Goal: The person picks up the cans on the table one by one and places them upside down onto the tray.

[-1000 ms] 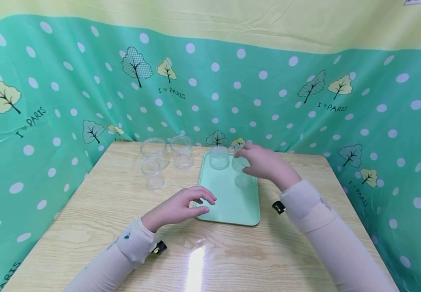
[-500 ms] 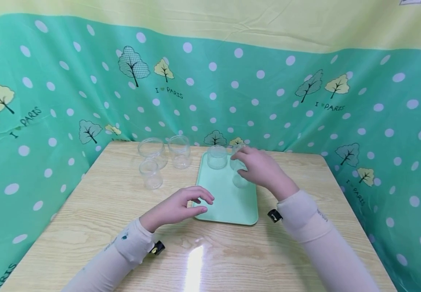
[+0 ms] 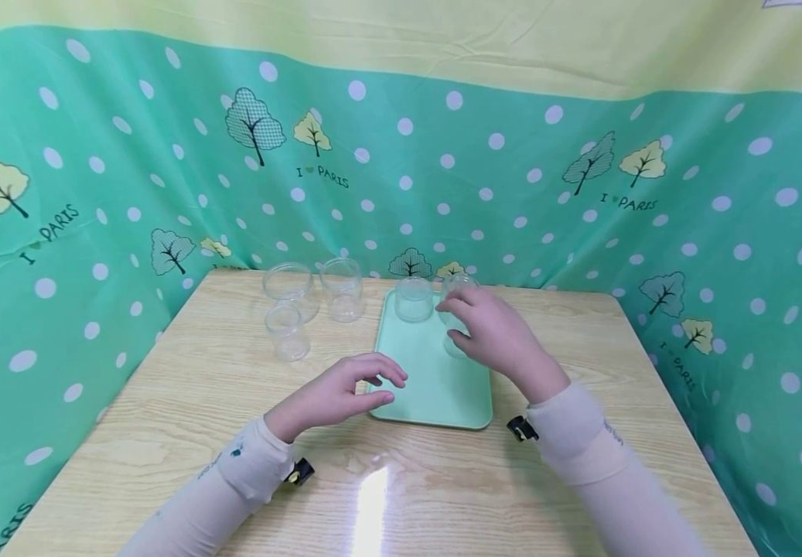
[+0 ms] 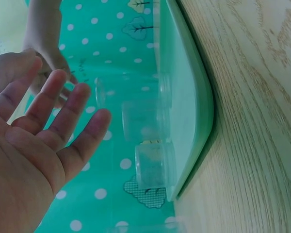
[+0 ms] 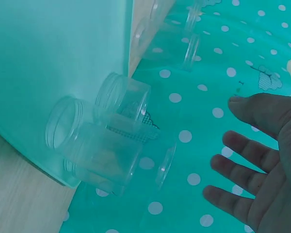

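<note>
Three clear plastic jars stand on a pale green tray (image 3: 435,394): a short jar (image 3: 414,300) at the back left, a taller jar (image 3: 460,285) at the back right, and another jar (image 5: 97,150) in front of that one. The right wrist view shows this front jar's threaded rim down against the tray. My right hand (image 3: 494,333) hovers over the two right-hand jars, fingers spread, holding nothing; it partly hides them in the head view. My left hand (image 3: 345,391) hangs over the tray's left front edge with loosely bent fingers and nothing in it.
Left of the tray on the wooden table (image 3: 185,433) stand a wide jar (image 3: 291,288), a tall jar (image 3: 343,290) and a small jar (image 3: 289,333), close together. A green dotted curtain (image 3: 401,193) encloses the table's back and sides.
My right hand has come off the front right jar and drawn slightly back, its fingers wider apart. That jar stays standing on the tray. My left hand keeps its place.
</note>
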Tool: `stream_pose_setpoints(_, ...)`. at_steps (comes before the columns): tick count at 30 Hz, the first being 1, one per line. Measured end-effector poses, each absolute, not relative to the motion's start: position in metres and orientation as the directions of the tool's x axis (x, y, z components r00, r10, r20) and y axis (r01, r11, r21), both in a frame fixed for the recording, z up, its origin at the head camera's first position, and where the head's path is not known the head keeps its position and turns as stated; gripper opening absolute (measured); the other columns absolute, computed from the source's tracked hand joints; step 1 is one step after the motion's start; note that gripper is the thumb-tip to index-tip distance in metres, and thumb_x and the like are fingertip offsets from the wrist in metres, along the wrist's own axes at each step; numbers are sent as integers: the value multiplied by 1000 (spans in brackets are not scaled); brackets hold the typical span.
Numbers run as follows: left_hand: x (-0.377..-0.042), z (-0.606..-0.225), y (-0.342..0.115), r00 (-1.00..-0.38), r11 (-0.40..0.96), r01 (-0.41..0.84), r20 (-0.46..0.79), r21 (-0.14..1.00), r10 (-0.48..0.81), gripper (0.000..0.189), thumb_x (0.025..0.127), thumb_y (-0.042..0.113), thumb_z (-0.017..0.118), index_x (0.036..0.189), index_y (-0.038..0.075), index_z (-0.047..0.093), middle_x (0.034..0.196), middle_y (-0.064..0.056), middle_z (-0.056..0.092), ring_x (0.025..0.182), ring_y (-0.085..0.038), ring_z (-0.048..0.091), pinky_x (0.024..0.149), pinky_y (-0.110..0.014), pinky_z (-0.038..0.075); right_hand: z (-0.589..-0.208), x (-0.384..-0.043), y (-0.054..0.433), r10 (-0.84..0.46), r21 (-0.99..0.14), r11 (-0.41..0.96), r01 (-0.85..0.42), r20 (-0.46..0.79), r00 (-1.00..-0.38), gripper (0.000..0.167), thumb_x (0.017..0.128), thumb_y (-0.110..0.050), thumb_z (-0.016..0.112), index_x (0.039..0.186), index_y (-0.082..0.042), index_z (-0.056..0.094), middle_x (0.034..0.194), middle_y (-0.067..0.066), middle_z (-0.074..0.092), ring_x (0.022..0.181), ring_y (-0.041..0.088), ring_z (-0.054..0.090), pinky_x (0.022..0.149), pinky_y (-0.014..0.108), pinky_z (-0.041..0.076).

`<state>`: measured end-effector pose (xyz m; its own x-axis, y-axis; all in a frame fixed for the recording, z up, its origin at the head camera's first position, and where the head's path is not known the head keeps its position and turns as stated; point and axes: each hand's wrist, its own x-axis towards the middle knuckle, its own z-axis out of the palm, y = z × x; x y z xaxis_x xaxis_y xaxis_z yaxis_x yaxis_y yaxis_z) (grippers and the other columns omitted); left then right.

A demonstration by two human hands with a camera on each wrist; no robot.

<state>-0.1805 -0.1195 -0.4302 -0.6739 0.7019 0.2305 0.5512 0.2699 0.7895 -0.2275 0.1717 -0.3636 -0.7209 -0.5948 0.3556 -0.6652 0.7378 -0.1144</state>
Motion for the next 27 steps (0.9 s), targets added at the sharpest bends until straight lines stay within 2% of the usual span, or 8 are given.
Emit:
stream_pose_setpoints(5, -180, -428, -121, -670, 264, 564, 247, 782, 700, 19, 101, 26, 67, 120, 27, 68, 126, 9, 66, 117, -11, 62, 99, -42, 55, -371, -221, 175, -587, -118, 723, -681, 416, -695, 39, 87, -13, 82, 124, -12, 70, 129, 9, 63, 120, 29, 60, 102, 45, 53)
stream_pose_setpoints(10, -179, -427, -121, -674, 266, 558, 243, 786, 697, 22, 100, 18, 69, 119, 28, 68, 125, 11, 66, 115, -14, 64, 98, -44, 55, -376, -213, 182, -572, -130, 712, -690, 463, -677, 38, 88, -15, 81, 125, -13, 69, 135, 11, 61, 126, 32, 58, 106, 48, 50)
stream_pose_setpoints(16, -177, -426, -120, -681, 271, 557, 244, 785, 690, 25, 99, 12, 69, 119, 28, 68, 125, 10, 66, 112, -14, 65, 98, -37, 55, -382, -205, 188, -547, -148, 704, -694, 510, -664, 39, 89, -15, 81, 126, -14, 69, 137, 10, 61, 128, 32, 57, 107, 49, 49)
stream_pose_setpoints(21, -178, -426, -121, -683, 269, 555, 247, 787, 688, 23, 99, 17, 70, 119, 27, 68, 126, 10, 66, 113, -17, 65, 98, -42, 55, -388, -199, 187, -555, -142, 679, -721, 543, -630, 40, 88, -15, 81, 126, -14, 69, 137, 10, 60, 130, 32, 56, 108, 49, 49)
stream_pose_setpoints(27, -180, -426, -122, -670, 269, 582, 265, 768, 693, 19, 100, 25, 69, 119, 28, 69, 126, 5, 67, 116, -10, 63, 98, -44, 56, -392, -195, 186, -567, -133, 640, -757, 583, -582, 41, 87, -13, 82, 126, -12, 69, 136, 12, 61, 129, 32, 56, 107, 50, 50)
